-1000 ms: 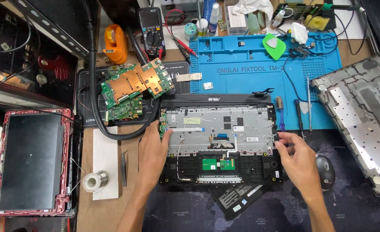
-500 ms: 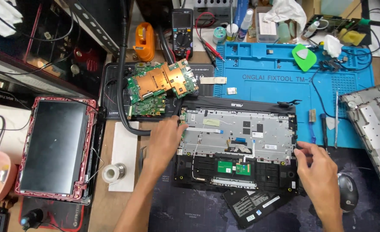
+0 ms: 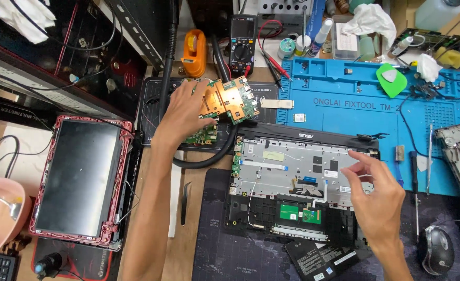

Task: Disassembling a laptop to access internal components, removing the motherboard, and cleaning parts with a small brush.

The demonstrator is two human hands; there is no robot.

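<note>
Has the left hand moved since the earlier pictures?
Yes. The left hand went from the open laptop base up to the green circuit board, fingers on it.

An electronics repair workshop: multimeter (image 3: pixel 242 37), blue repair mat (image 3: pixel 355 99), opened laptop (image 3: pixel 297 177).

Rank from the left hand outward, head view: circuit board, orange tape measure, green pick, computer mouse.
1. Circuit board: under the left hand's fingers, touching.
2. Orange tape measure: just beyond the hand, farther up the bench.
3. Green pick: on the blue mat, far right.
4. Computer mouse: bottom right corner.

Left hand (image 3: pixel 184 112) grips the circuit board (image 3: pixel 229 99); right hand (image 3: pixel 378 195) hovers, seemingly empty, over laptop chassis (image 3: pixel 292 171).
</note>
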